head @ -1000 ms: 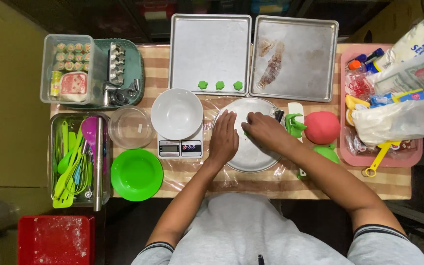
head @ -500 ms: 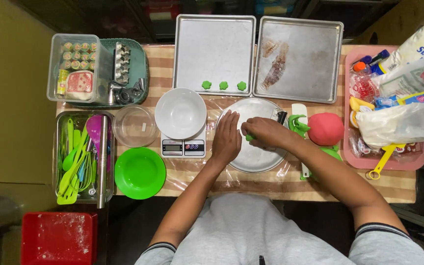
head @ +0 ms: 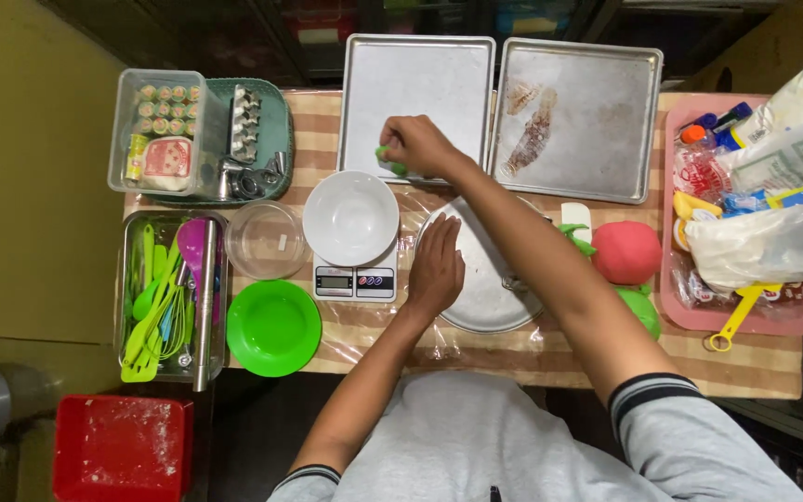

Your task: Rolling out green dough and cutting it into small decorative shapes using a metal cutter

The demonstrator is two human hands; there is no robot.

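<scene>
Where fingers [head: 400, 149] pinch, green dough ball [head: 388, 164] sits.

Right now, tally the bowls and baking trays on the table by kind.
Green bowl: 1
White bowl: 1
Clear bowl: 1
Metal baking trays: 2
Total: 5

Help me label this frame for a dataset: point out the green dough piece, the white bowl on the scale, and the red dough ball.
green dough piece [head: 392, 165], head view, visible edge under the right hand's fingers
white bowl [head: 350, 217], head view, middle of its inside
red dough ball [head: 626, 251], head view, top centre
</scene>
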